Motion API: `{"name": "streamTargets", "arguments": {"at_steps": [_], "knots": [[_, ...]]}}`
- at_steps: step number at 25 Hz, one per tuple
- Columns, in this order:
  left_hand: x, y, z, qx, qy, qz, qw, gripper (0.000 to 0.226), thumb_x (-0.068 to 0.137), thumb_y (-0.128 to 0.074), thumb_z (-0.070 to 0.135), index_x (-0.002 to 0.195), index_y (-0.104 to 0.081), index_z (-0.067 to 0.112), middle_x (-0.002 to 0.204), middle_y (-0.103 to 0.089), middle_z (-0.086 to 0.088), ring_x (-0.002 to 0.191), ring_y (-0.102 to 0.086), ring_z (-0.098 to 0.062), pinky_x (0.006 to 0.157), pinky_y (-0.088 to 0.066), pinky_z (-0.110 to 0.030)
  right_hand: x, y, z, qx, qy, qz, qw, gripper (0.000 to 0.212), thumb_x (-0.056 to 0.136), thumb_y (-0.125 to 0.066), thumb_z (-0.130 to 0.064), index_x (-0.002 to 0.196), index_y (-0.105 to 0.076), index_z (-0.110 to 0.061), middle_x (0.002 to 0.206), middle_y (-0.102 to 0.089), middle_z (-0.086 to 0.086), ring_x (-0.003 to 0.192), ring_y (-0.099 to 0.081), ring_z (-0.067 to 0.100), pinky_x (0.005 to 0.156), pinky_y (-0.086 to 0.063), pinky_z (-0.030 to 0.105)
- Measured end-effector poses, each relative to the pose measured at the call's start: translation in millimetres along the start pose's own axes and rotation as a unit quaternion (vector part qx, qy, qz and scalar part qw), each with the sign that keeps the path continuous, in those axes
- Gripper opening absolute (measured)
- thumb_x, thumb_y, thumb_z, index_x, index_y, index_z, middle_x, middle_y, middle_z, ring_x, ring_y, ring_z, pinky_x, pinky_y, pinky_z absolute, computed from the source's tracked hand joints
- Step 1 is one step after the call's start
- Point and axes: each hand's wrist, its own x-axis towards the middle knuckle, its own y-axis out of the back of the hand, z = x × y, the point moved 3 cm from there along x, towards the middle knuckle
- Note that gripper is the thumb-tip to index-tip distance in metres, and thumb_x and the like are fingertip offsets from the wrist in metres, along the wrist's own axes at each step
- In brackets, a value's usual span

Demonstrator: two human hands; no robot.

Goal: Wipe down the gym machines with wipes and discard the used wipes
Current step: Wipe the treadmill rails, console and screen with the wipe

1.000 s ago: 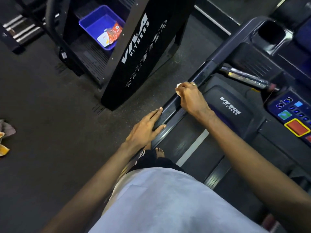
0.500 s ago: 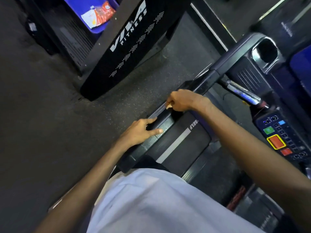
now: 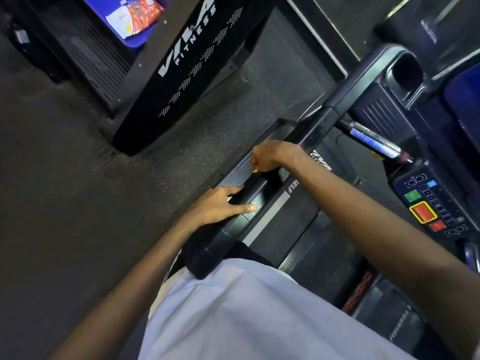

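The left hand [image 3: 220, 205] lies palm down, fingers straight, arm extended forward. The right hand [image 3: 270, 157] is curled knuckles-up, wrist bent, fingers pinching a barely visible wipe [image 3: 255, 170].

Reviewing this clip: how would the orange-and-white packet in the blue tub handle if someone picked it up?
Probably light and floppy: the packet looks like thin crinkled film, lying slumped in the blue tub. Its glossy surface may be a bit slippery. It seems unlikely to roll, since it lies flat.

On treadmill side rail [image 3: 262, 193]: left hand [image 3: 220, 206] near, right hand [image 3: 270, 157] ahead over wipe [image 3: 255, 171]. Console [image 3: 428, 203] to right (bin [image 3: 136, 42] far left, behind).
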Motion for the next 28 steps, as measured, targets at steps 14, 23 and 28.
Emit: {"name": "streamTargets", "arguments": {"at_steps": [14,23,28], "knots": [[16.4,3.8,19.3,0.012,-0.011,-0.001,1.0,0.094,0.07,-0.065,0.077,0.148,-0.039,0.031,0.152,-0.042,0.001,0.134,-0.048,-0.019,0.103,-0.039,-0.031,-50.0,-29.4,39.9,0.124,-0.037,0.319,0.939,0.026,0.089,-0.048,-0.014,0.101,-0.071,-0.012,0.103,-0.071,0.013,0.097,-0.066,0.038,0.084,-0.055,0.044],[17.6,-0.4,50.5,-0.012,-0.078,0.078,0.994,0.063,0.085,-0.072,0.045,0.143,-0.047,0.038,0.138,-0.056,0.01,0.123,-0.054,-0.006,0.097,-0.038,-0.021,-78.7,-116.6,25.7,0.396,-0.039,0.552,0.733,0.016,0.098,-0.061,-0.017,0.113,-0.068,-0.013,0.102,-0.059,0.001,0.093,-0.06,0.015,0.082,-0.054,0.037],[15.9,-12.9,54.2,0.047,-0.076,0.126,0.988,0.061,0.092,-0.063,0.046,0.147,-0.04,0.038,0.147,-0.05,0.006,0.131,-0.049,-0.011,0.109,-0.04,-0.033,-82.5,-136.0,28.4,0.486,-0.087,0.589,0.64,0.031,0.097,-0.065,-0.019,0.128,-0.063,-0.012,0.098,-0.061,-0.001,0.088,-0.059,0.003,0.083,-0.047,0.014]]}}
